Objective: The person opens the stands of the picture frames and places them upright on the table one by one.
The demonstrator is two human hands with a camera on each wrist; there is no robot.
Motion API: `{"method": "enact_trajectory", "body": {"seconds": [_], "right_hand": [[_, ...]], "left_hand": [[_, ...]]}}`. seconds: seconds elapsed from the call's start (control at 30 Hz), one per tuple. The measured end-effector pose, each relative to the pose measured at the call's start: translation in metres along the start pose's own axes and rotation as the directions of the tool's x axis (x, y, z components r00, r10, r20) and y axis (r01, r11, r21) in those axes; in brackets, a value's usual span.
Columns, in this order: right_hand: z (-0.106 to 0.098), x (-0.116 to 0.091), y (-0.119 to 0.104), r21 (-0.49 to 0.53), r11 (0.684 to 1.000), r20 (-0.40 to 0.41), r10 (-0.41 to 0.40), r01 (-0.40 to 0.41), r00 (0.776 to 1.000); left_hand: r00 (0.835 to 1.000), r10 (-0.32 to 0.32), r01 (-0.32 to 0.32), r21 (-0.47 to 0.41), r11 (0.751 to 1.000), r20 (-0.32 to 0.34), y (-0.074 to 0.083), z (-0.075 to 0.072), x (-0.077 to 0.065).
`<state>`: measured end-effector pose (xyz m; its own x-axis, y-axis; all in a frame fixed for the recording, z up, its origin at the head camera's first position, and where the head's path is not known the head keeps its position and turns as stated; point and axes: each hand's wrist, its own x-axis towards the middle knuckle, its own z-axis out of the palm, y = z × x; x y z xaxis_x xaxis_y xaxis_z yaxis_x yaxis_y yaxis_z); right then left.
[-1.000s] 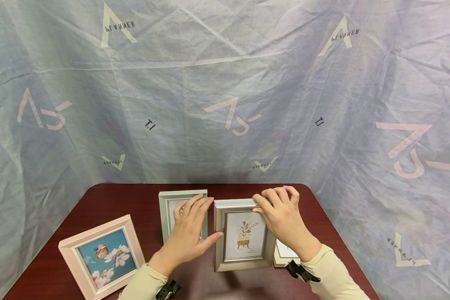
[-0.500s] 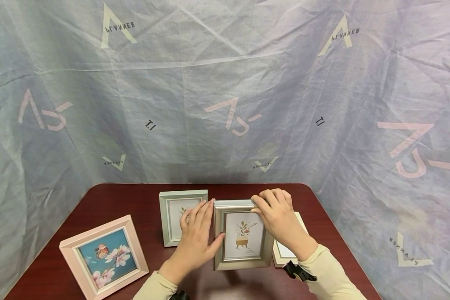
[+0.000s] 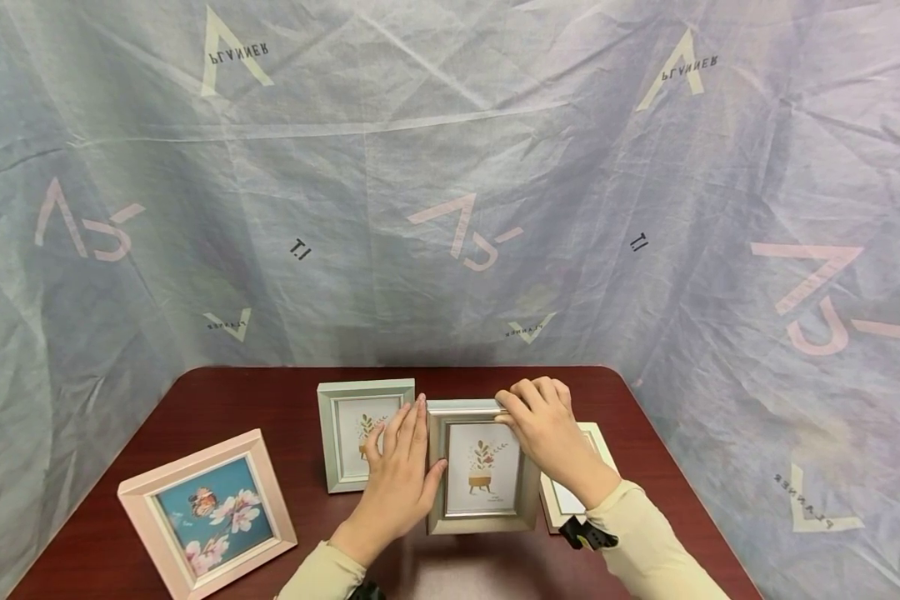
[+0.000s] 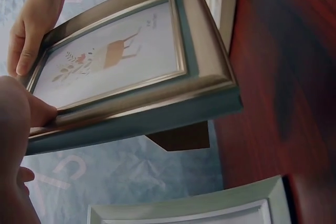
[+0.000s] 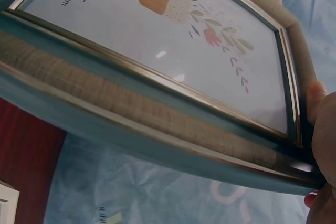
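A champagne-gold picture frame (image 3: pixel 439 492) with a potted-plant print stands nearly upright at the middle of the table, between both hands. My left hand (image 3: pixel 393 483) holds its left side, the thumb on the front and the other fingers along the edge. My right hand (image 3: pixel 543 429) grips the top right corner, thumb in front and fingers curled over the top. Behind the frame, the left wrist view shows a dark support leg (image 4: pixel 184 137). Its lower edge looks slightly raised off the tabletop, with a shadow below.
A pale green picture frame (image 3: pixel 328 442) stands behind my left hand. A pink picture frame (image 3: pixel 276 500) with a blossom picture stands at the front left. At the right, a cream picture frame (image 3: pixel 553 515) is partly hidden by my right arm. Grey fabric (image 3: pixel 450 250) surrounds the dark red table (image 3: pixel 225 400).
My left hand has moved right and closed onto the gold frame's left side. My right hand and the frame's right side have shifted slightly left, exposing more of the cream frame.
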<state>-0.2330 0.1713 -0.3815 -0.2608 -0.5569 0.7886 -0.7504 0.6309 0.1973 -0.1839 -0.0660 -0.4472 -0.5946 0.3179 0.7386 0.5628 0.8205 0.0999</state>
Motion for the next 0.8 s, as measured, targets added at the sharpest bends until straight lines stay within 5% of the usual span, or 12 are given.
{"method": "enact_trajectory", "body": {"seconds": [0.8], "right_hand": [[0.053,-0.028,0.014,0.064,0.996,0.093,0.052,-0.059,0.994]], "left_hand": [[0.997,-0.069,0.071,0.134,0.989,-0.018,-0.019,0.042,-0.022]]}}
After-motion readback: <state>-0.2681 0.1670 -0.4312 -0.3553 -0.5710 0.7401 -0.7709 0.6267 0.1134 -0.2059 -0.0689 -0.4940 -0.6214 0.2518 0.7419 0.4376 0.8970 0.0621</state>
